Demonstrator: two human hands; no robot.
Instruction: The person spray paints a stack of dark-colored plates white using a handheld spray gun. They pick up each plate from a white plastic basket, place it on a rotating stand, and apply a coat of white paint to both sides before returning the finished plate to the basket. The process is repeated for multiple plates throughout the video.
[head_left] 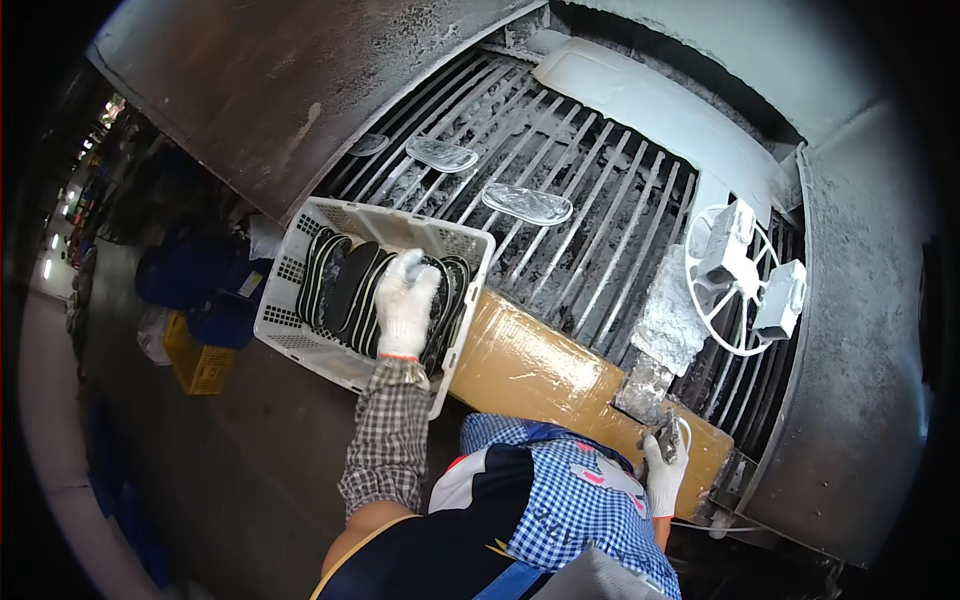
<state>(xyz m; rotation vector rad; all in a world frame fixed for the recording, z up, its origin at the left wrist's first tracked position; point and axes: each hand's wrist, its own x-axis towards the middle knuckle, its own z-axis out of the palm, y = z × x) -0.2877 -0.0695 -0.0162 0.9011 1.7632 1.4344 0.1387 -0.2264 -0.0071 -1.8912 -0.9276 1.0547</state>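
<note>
My left hand [405,300], in a white knit glove, reaches into a white plastic basket [290,335]. Its fingers close over the upper edges of black shoe soles [350,285], which stand packed on edge in a row, several with pale rims. Which sole the fingers pinch is partly hidden by the glove. At the lower right, my gloved right hand [664,475] is wrapped round a grey metal tool that looks like a spray gun [667,438], with a thin white hose or cord curving beside it. Two silvery oval pieces [527,204] [441,154] lie flat on the slatted metal grate [610,215].
A metal hood [250,90] walls in the grate. On its right side stands a white spoked wheel [735,280] carrying block-shaped pieces. Brown tape-covered board [540,355] runs along the front edge. A yellow crate [197,358] and blue bundles [200,280] sit on the floor at left.
</note>
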